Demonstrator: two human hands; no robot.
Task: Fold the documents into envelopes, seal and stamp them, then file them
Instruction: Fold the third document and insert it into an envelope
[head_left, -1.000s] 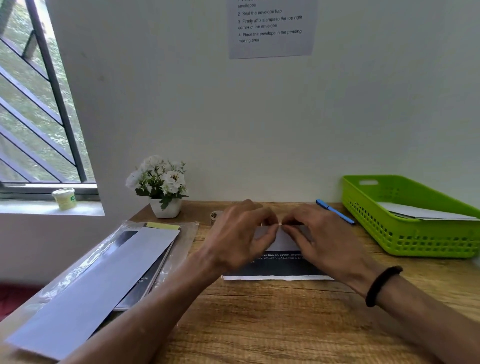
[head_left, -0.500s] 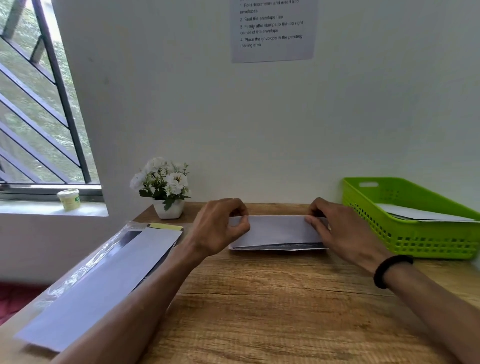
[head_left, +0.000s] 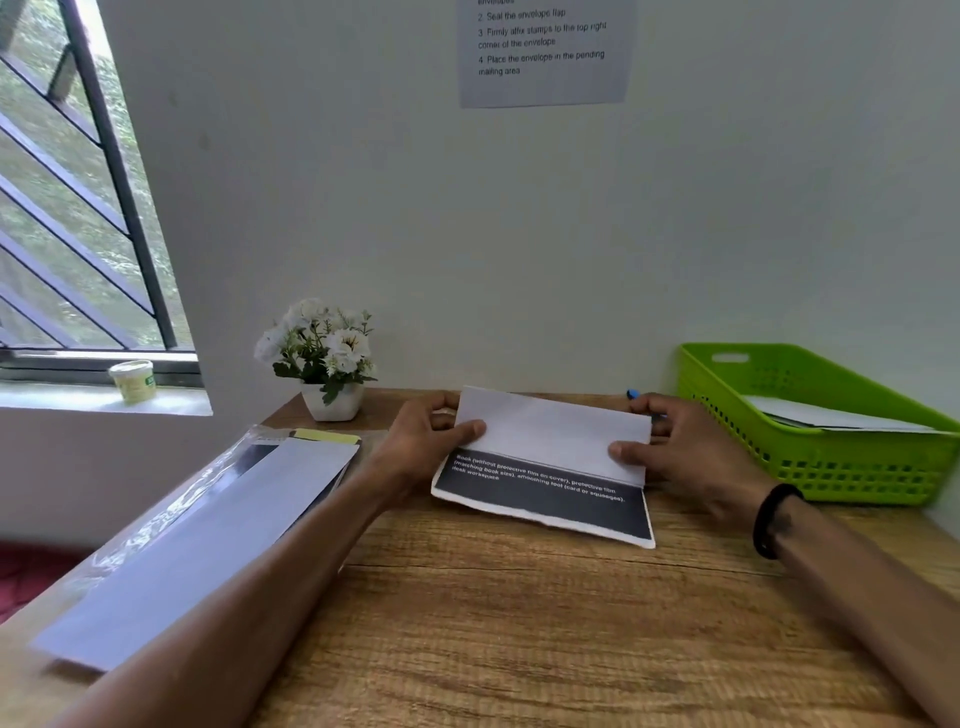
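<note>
Both thumbs pinch the folded document (head_left: 550, 457), left hand (head_left: 421, 441) and right hand (head_left: 675, 447)

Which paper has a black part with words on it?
The folded document that both hands hold. The envelope on the left and the paper in the green tray look plain.

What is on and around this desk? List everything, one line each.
document: 1, white with a black printed band, desk centre, partly folded
envelope: 1, white, desk left, on a clear plastic sleeve
yellow pad: 1, under the envelope's far end
flower pot: 1, white, white flowers, by the wall
pen: 1, blue, mostly hidden behind the document
tray: 1, green, desk right, holds white paper
tub: 1, pale, window sill
notice: 1, white, on the wall
left hand: pinches the fold's left edge
right hand: pinches its right edge, black wristband
</note>
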